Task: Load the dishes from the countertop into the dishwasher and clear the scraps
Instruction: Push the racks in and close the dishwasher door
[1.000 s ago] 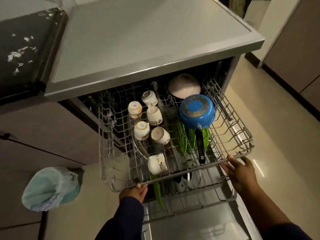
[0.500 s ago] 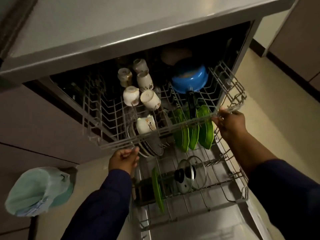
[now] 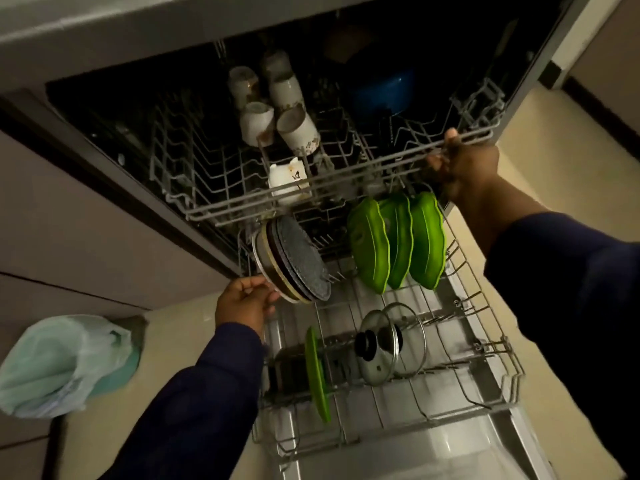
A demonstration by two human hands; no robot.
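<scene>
Slid deeper under the countertop since a moment ago: wire upper rack (image 3: 242, 202), right hand (image 3: 457, 164) curled round its front rail, left hand (image 3: 242, 303) off it, fingers loosely bent beside stacked round speckled plates (image 3: 298, 261). Inside, glazed cups (image 3: 294, 129) and blue pan (image 3: 384, 91). Below, ribbed green leaf-shaped dishes (image 3: 398, 240) and glass lid (image 3: 377, 344) standing in lower rack (image 3: 485, 410).

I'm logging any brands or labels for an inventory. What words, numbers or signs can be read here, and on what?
None can be read.
Front white cup in the upper rack: a small dark mark, too blurred to read.
Other cups: floral pattern only, no text.
Green plates, glass lid, bin bag: no lettering visible.
</scene>
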